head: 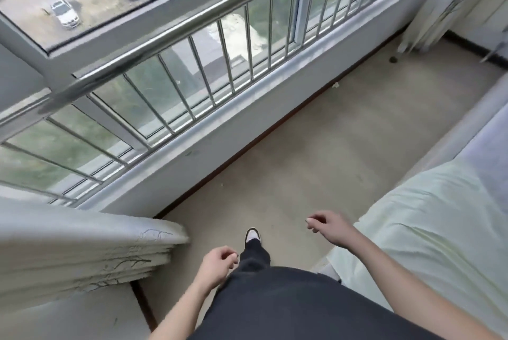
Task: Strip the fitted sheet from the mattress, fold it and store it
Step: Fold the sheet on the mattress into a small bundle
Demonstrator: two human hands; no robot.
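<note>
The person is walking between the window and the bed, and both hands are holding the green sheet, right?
Not quite. The walking part is right, but the head view shows both hands holding nothing: the left hand and right hand hang loosely curled in the air, and the green sheet lies on the bed beside them.

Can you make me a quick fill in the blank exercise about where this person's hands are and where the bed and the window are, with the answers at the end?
1. The pale green fitted sheet lies on the person's ____ side.
2. Both the left hand and the right hand hold ____.
3. The metal railing stands in front of the ____.
4. Outside, below, several ____ are parked.

Missing words: right; nothing; window; cars
</note>
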